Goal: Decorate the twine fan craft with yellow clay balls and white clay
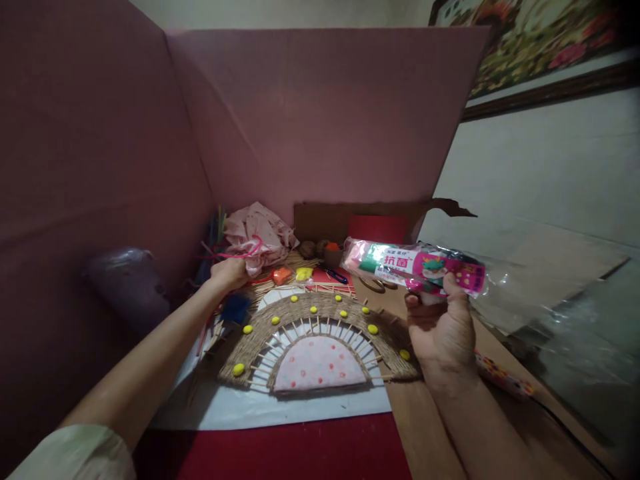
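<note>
My right hand (443, 327) holds up a clear plastic packet (415, 267) with a pink and green printed label, above the right end of a woven fan-shaped piece. That semicircular straw craft (320, 320) has yellow dots on its arc, wooden spokes and a pink dotted centre, and lies on white paper (280, 407). My left hand (230, 272) reaches far to the back left and rests at a bunch of crumpled pink cloth (260, 235) with pink strings; whether it grips anything I cannot tell.
A pink cardboard screen (310, 113) walls the back and left. Orange (281, 275) and yellow clay lumps (303, 273), a small pot (333, 253), a blue tuft (235, 308) and coloured sticks (217, 227) lie behind the craft. A purple bag (130, 283) sits at left. Brown cardboard (505, 413) at right.
</note>
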### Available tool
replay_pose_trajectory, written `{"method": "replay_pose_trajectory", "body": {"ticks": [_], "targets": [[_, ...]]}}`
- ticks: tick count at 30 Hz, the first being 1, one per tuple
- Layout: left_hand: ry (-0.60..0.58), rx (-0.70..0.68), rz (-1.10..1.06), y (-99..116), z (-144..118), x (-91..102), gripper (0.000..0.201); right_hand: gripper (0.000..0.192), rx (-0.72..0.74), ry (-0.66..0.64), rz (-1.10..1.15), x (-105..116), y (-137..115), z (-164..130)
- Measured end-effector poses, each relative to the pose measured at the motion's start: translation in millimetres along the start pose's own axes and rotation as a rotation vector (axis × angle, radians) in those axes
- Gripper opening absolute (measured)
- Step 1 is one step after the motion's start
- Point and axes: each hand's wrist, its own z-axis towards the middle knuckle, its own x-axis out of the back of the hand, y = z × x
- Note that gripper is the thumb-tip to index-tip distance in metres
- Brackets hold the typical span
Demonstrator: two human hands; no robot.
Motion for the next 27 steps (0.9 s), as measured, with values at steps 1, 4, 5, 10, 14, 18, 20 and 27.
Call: {"method": "replay_pose_trajectory", "body": {"ticks": [1, 4, 5, 10, 14, 18, 20, 27], "targets": [[-0.002, 0.013, -0.004, 0, -1, -4.8, 0.045, 0.030, 0.000, 0.002, 0.006, 0, 0, 0], [-0.004, 0.047, -0.034, -2, 0, -13.0, 0.047, 0.025, 0.008, 0.005, 0.022, 1, 0, 1], [-0.002, 0.059, -0.046, -4, 1, -13.4, 0.048, 0.025, 0.008, 0.002, 0.024, 1, 0, 1], [-0.052, 0.057, -0.111, -17, 7, -3.6, 0.041, 0.025, -0.014, -0.010, 0.015, 3, -1, 1], [-0.089, 0.029, -0.136, -23, 0, 8.9, 0.023, 0.024, -0.009, -0.046, 0.024, 4, 1, 1], [0.003, 0.052, -0.079, -14, -25, 19.5, 0.021, 0.027, -0.006, -0.068, 0.011, 4, 4, -1], [0.112, 0.054, -0.052, -5, -44, 21.7, 0.027, 0.028, -0.009, -0.055, 0.001, 4, 5, -2], [0.009, -0.323, -0.342, 14, -117, 3.7, 0.020, 0.027, -0.031, -0.034, -0.016, 3, 8, -2]]}}
